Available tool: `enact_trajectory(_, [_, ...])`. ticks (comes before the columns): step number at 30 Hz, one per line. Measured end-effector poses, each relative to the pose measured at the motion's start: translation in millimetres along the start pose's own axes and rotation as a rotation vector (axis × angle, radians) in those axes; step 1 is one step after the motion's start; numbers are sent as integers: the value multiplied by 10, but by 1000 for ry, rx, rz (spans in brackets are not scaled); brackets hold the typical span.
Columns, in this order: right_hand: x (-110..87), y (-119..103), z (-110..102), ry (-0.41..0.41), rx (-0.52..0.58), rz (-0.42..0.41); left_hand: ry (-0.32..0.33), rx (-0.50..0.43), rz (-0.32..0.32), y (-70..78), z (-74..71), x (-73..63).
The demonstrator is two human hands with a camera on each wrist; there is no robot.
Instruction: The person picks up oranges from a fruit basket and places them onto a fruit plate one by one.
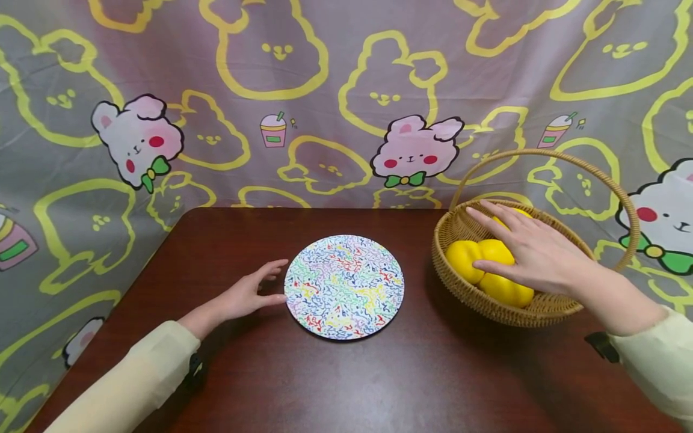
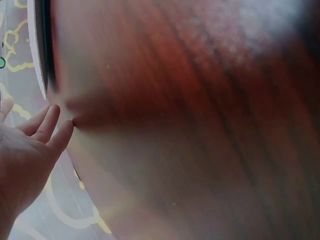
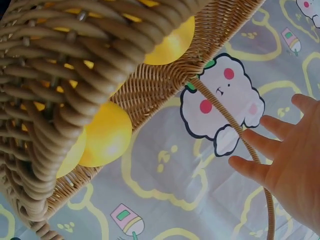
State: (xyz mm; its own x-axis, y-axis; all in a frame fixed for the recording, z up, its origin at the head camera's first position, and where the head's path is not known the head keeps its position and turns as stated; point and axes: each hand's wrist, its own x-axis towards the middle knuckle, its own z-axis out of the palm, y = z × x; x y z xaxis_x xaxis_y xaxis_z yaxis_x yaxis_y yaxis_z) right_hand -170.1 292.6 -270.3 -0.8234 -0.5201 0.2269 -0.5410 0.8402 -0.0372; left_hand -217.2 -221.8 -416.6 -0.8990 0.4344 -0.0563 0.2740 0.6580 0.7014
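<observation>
A flat round board (image 1: 344, 287), white with multicoloured squiggles and a dark edge, lies mid-table. My left hand (image 1: 246, 294) is at its left rim, thumb and fingers spread apart, fingertips right at the edge. In the left wrist view, that hand (image 2: 32, 155) shows beside the board's side (image 2: 41, 45). On the right stands a wicker basket (image 1: 500, 313) holding several glossy yellow pieces (image 1: 507, 290), rounded and lobed like bell peppers. Over the basket my right hand (image 1: 541, 252) is stretched out with fingers extended, holding nothing. The right wrist view shows its fingers (image 3: 250, 167) spread.
The basket's tall arched handle (image 1: 574, 157) rises behind my right hand. A dark reddish-brown wooden table (image 1: 373, 385) carries everything. Behind it hangs a grey-pink curtain (image 1: 335, 108) printed with yellow outlines and white rabbits.
</observation>
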Motion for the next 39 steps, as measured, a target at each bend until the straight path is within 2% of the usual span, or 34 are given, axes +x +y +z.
enact_trajectory(16, [81, 134, 28, -124, 108, 57, -24, 60, 28, -67, 80, 40])
enact_trajectory(31, [147, 290, 3, -213, 136, 128, 4, 99, 68, -84, 87, 60])
enact_trajectory(39, [197, 372, 36, -231, 141, 132, 34, 118, 110, -97, 117, 79])
